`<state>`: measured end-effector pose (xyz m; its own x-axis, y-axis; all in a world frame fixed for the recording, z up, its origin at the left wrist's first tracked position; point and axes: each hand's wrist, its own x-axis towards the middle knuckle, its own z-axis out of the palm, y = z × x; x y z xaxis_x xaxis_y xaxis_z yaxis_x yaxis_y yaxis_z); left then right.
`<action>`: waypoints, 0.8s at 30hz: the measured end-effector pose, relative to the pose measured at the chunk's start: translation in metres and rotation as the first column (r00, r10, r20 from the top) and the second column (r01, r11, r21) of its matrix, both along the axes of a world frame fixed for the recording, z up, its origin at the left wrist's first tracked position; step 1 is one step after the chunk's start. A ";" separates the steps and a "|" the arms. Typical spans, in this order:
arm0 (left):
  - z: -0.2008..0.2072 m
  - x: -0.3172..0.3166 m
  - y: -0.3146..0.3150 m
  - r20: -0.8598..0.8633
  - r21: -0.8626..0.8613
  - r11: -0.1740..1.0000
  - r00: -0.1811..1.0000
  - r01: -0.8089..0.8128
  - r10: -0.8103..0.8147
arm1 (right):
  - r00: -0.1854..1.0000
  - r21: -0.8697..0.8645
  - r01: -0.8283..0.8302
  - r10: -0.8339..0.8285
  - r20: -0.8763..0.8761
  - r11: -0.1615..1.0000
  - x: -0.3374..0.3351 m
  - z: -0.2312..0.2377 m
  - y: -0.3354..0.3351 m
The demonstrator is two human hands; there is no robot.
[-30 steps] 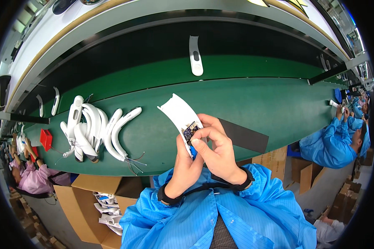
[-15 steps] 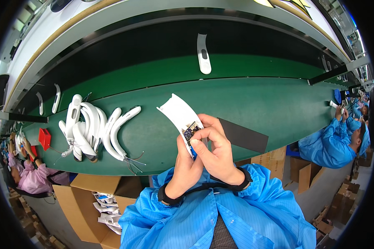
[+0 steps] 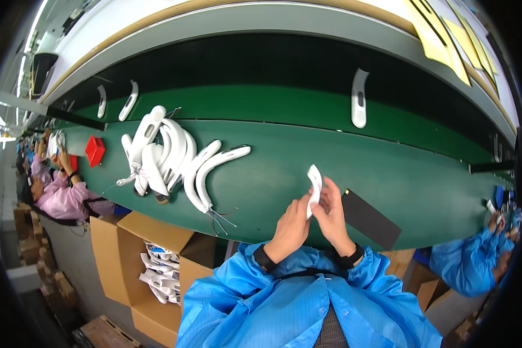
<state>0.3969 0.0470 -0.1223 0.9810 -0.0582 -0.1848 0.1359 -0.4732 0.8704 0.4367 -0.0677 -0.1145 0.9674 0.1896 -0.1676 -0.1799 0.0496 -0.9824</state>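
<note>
Over the near middle of the green bench, a curved white plastic housing (image 3: pixel 315 181) is held upright and nearly edge-on, so the inside of it is hidden. My left hand (image 3: pixel 290 229) grips its lower left side with the fingers closed. On the other side my right hand (image 3: pixel 333 216) holds it, thumb pressed to its lower end and fingers curled behind. A flat dark grey sheet (image 3: pixel 370 219) lies on the bench just right of my right hand. Left of my hands is a heap of curved white housings (image 3: pixel 182 152), some with thin wires sticking out at the ends.
A single white housing (image 3: pixel 359 107) rests at the back beyond the bench seam. A red bin (image 3: pixel 95 151) stands at the far left. Below the front edge sits an open cardboard box (image 3: pixel 113 264) holding white parts. Co-workers in pink (image 3: pixel 69 197) and blue (image 3: pixel 461 261) sit at either side.
My view has swung left, shifting the bench rightward in the picture. The housing in my hands has turned from open-face to edge-on, hiding the circuit board seen inside before.
</note>
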 end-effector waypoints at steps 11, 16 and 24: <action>-0.062 -0.010 0.206 0.111 0.859 0.389 0.863 -0.333 0.493 | 0.979 0.087 -0.204 0.202 0.031 0.975 0.055 0.005 -0.024; -0.080 0.004 0.225 -0.022 0.861 0.435 0.837 -0.262 0.547 | 0.974 0.025 -0.215 0.213 0.076 0.976 0.042 0.024 -0.032; -0.101 0.012 0.193 -0.289 -0.211 0.846 0.858 -0.489 0.424 | 0.964 -0.001 -0.266 0.266 -0.019 0.964 0.014 0.029 -0.032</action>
